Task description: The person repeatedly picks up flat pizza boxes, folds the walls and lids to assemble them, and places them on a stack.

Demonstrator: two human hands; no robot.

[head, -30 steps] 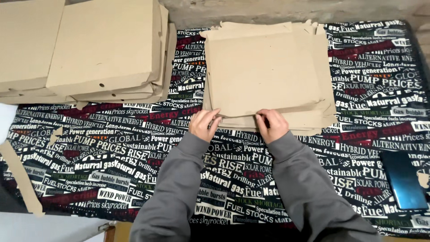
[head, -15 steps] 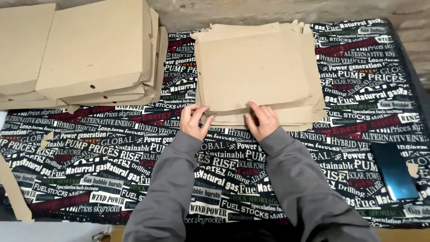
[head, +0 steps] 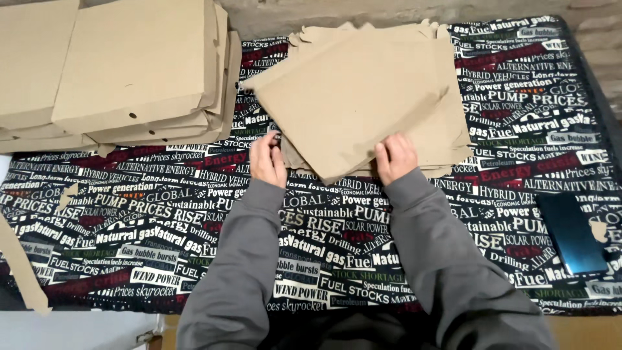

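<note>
We have a top sheet (head: 353,107) of brown card in our hands, and it sits crooked on the pile (head: 447,146) of flat sheets in the middle of the table. Our right hand (head: 395,157) pinches its near edge — thumb on top, fingers tucked under where we cannot see them. Our left hand (head: 268,159) is half open and touches the sheet's near left side; we cannot tell if it really grips.

How far are we? To the left stands a stack of boxes (head: 139,65) that look already folded, and another stack (head: 32,61) sits at the far left edge. So it looks like a good bit of folding is done. The flat pile looks to have many sheets left, and the sheet in our hands is not folded at all yet.

The boxes are all shut, so we cannot see inside them. They hold up only each other.

Under everything is a dark cloth (head: 194,214) covered in print. A dark flat phone (head: 573,233) lies on it at the right, well apart from the pile. A card scrap (head: 23,266) hangs off the near left edge — and a small bit (head: 67,194) lies near it.
</note>
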